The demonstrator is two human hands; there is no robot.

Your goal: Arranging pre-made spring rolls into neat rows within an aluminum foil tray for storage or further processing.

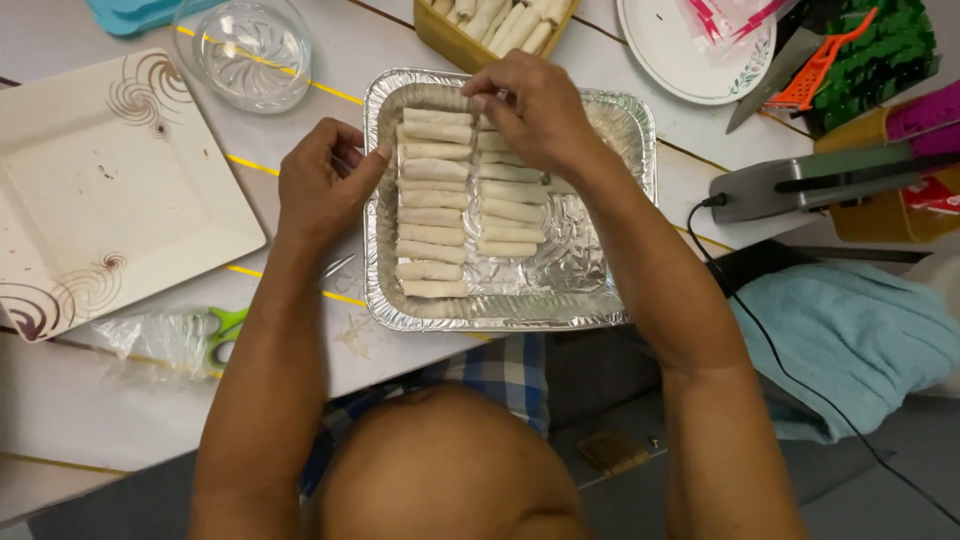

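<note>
Both forearms reach to the foil tray (pixel 385 300), right hand (pixel 530 110) pinching a crosswise roll (pixel 480 100) at its far end, left hand (pixel 325 185) loosely curled, empty, at the rim.

inside the crinkled silver foil tray (pixel 600 300) bare foil lies open at the right side and near corner, beside two rows of pale rolled wrappers (pixel 436 205). the left hand (pixel 325 180) blocks the tray's left rim, the right hand (pixel 530 105) covers its far end. a clear glass bowl (pixel 243 50) and square cream plate (pixel 110 180) crowd the left.
</note>
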